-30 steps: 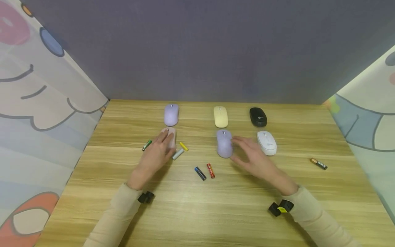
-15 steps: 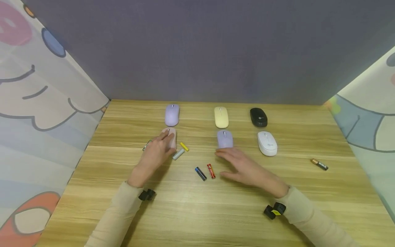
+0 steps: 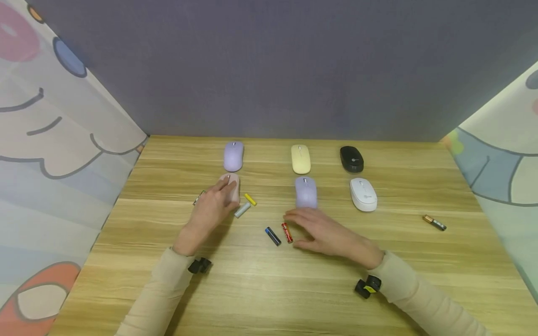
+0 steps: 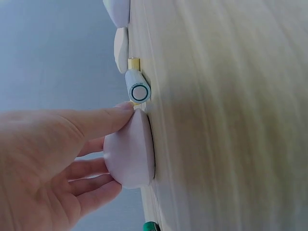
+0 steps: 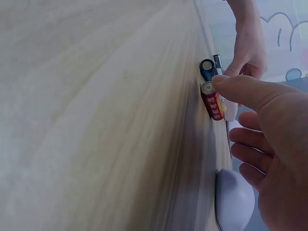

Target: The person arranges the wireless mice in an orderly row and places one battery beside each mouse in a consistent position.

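The left hand [image 3: 210, 207] lies over a pinkish mouse [image 3: 234, 189], thumb on one side and fingers on the other; the left wrist view shows this grip on the mouse [image 4: 131, 154]. Near its thumb lie a silver battery [image 3: 242, 210] and a yellow one [image 3: 250, 199]. The right hand [image 3: 328, 233] hovers with parted fingers just right of a red battery [image 3: 287, 232], holding nothing. Beside that is a dark battery [image 3: 273, 236] with a blue end. A purple mouse [image 3: 306, 192] sits just beyond the right fingers.
At the back of the wooden table [image 3: 260, 289] are another purple mouse [image 3: 233, 156], a yellow mouse [image 3: 300, 159] and a black mouse [image 3: 351, 159]. A white mouse [image 3: 363, 194] and a copper-black battery [image 3: 435, 222] are to the right. A green battery [image 4: 151, 226] lies left of the pinkish mouse.
The right hand has moved from the near purple mouse's right side leftward and nearer the body, to beside the red battery. The left hand has stayed on the pinkish mouse.
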Action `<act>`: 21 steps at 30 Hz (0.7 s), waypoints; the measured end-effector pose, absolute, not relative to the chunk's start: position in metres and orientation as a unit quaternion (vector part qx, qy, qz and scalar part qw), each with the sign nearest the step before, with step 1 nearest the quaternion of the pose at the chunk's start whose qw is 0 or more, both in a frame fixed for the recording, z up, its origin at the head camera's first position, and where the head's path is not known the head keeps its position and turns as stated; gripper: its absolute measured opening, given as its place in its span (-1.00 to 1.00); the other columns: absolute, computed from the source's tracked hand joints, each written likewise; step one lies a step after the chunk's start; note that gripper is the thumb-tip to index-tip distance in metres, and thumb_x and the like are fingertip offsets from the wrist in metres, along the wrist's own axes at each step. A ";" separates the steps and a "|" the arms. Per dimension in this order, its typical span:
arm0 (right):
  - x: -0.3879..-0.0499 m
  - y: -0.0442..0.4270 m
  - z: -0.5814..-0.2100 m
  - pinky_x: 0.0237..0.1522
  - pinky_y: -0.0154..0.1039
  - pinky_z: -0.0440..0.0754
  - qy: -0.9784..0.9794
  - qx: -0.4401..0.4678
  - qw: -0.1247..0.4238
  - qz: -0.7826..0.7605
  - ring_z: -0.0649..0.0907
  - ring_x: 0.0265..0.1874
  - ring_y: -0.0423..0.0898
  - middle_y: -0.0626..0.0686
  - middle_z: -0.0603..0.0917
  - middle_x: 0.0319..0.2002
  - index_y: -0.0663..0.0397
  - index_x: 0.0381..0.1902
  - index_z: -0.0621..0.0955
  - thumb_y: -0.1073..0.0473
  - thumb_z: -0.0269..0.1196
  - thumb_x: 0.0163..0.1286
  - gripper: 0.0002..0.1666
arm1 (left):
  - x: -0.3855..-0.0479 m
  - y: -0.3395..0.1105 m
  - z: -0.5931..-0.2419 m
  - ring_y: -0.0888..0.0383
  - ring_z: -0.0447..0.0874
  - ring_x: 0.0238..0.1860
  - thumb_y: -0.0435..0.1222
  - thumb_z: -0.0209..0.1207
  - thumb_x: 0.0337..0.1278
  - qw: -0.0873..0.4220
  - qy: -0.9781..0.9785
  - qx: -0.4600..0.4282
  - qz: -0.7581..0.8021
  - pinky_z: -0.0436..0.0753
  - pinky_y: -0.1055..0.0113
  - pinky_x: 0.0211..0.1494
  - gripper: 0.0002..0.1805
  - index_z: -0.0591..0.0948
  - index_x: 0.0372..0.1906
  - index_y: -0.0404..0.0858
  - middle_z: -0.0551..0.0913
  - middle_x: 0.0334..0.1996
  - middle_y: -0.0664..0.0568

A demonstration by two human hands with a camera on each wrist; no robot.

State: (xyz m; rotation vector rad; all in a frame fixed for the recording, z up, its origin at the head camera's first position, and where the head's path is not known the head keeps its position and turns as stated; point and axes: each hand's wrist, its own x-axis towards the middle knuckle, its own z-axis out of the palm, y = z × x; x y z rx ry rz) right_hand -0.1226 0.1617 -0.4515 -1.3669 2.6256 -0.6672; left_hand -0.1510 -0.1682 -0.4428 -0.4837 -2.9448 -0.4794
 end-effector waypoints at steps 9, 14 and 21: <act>-0.124 0.156 -0.455 0.49 0.08 0.43 0.858 -0.462 0.059 -0.218 0.51 0.38 0.08 0.13 0.54 0.38 0.16 0.42 0.48 -0.02 0.42 0.38 -0.25 | -0.152 -0.169 -0.442 -0.38 0.62 0.21 -0.21 0.53 0.06 0.061 -0.971 -0.163 -0.164 0.69 -0.21 0.19 -0.29 0.57 0.30 -0.42 0.50 0.34 -0.40; -0.125 0.153 -0.455 0.48 0.06 0.45 0.857 -0.465 0.063 -0.215 0.52 0.37 0.06 0.10 0.56 0.37 0.14 0.40 0.49 -0.02 0.42 0.39 -0.27 | -0.152 -0.169 -0.442 -0.38 0.62 0.21 -0.21 0.54 0.05 0.059 -0.971 -0.161 -0.165 0.70 -0.20 0.18 -0.28 0.58 0.30 -0.43 0.51 0.33 -0.40; -0.126 0.150 -0.458 0.45 0.04 0.49 0.851 -0.477 0.058 -0.214 0.54 0.34 0.04 0.09 0.58 0.34 0.14 0.38 0.51 0.00 0.42 0.39 -0.30 | -0.153 -0.169 -0.441 -0.38 0.64 0.18 -0.21 0.54 0.04 0.058 -0.972 -0.160 -0.162 0.72 -0.20 0.14 -0.29 0.59 0.29 -0.41 0.52 0.33 -0.40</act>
